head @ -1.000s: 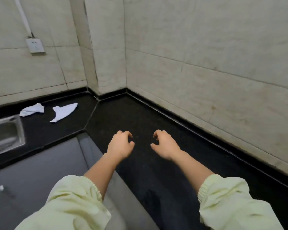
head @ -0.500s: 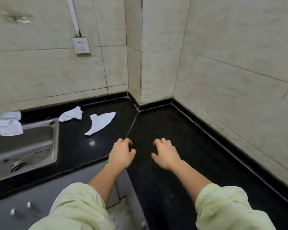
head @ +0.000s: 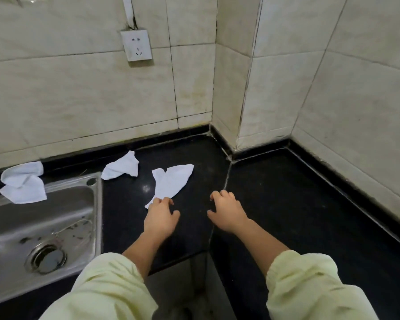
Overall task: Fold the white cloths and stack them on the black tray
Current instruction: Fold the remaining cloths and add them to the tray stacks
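Observation:
Three crumpled white cloths lie on the black counter. The nearest cloth [head: 171,181] stretches diagonally just beyond my left hand [head: 161,215], whose curled fingertips reach its near corner; I cannot tell whether they grip it. A second cloth [head: 123,167] lies further back by the wall. A third cloth [head: 21,183] rests on the back rim of the sink. My right hand [head: 225,210] hovers over bare counter to the right with fingers loosely curled, holding nothing. No black tray is in view.
A steel sink [head: 42,229] with a drain is set into the black counter [head: 286,204] at left. Tiled walls close the back and right, forming a corner with a protruding pillar. A wall socket [head: 136,45] sits above the cloths.
The view has swung left, bringing the sink and the third cloth into sight. My left hand has moved forward to the near corner of the nearest cloth; my right hand keeps its pose.

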A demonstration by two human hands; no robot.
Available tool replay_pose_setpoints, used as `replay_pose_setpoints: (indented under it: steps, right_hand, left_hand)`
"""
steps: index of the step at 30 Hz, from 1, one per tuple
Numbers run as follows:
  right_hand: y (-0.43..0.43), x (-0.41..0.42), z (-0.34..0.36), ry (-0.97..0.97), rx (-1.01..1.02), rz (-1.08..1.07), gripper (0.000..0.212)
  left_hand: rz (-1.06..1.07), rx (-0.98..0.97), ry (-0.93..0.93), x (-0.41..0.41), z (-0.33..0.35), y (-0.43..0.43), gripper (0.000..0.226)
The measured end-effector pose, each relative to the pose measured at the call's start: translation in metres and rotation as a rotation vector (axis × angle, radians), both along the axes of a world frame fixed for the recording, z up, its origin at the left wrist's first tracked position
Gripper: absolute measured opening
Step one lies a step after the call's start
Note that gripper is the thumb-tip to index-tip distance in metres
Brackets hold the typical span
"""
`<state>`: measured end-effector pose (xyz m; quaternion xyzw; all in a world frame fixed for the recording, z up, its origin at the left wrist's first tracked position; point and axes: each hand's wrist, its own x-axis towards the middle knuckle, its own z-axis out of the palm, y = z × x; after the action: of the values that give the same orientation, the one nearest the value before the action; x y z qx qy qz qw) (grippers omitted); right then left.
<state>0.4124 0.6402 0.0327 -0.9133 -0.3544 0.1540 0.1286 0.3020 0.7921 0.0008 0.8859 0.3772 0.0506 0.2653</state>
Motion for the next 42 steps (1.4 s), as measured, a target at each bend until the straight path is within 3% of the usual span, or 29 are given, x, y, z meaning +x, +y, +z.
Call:
replay_pose_setpoints:
  steps: [8, 15, 23, 30, 36, 39, 42]
  right_hand:
    - [0.118, 0.045, -0.035, 0.065, -0.094, -0.004, 0.048]
    - [0.184, 0.069, -0.072, 0.045, -0.085, 0.027, 0.048]
    - [0.237, 0.098, -0.084, -0.006, -0.172, 0.209, 0.070]
    - [0.238, 0.113, -0.088, -0.145, -0.194, 0.251, 0.041]
    - [0.203, 0.121, -0.074, -0.284, -0.207, 0.321, 0.031]
    - [0.178, 0.122, -0.059, -0.382, -0.170, 0.454, 0.018]
    - [0.148, 0.120, -0.044, -0.356, -0.120, 0.433, 0.011]
  left_hand:
    - [0.042, -0.091, -0.008, 0.045, -0.043, 0.106, 0.045]
    - [0.093, -0.151, 0.005, 0.075, -0.069, 0.140, 0.060]
    - [0.011, -0.235, -0.011, 0.091, -0.084, 0.153, 0.045]
    - [-0.106, -0.230, -0.049, 0.099, -0.085, 0.159, 0.007]
    - [-0.213, -0.338, 0.074, 0.106, -0.068, 0.157, 0.014]
    - [-0.333, -0.357, 0.063, 0.113, -0.052, 0.152, 0.019]
    - [-0.433, -0.364, 0.033, 0.118, -0.032, 0.144, 0.022]
